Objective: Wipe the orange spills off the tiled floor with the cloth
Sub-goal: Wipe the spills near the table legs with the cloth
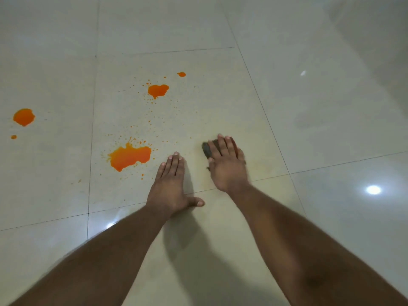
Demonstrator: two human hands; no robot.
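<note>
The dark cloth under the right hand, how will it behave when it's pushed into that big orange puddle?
The cloth looks bunched and soft under the flat right hand, so it will probably flex rather than slide stiffly. On the glossy tiled floor it should glide easily. It may smear the big orange puddle before soaking it up.

Tiled floor (287, 62) under orange spills (130, 157)

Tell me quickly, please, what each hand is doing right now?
Left hand: open, flat on the tiled floor, holding nothing.
Right hand: open, straight fingers pressing the dark cloth onto the floor.
</note>
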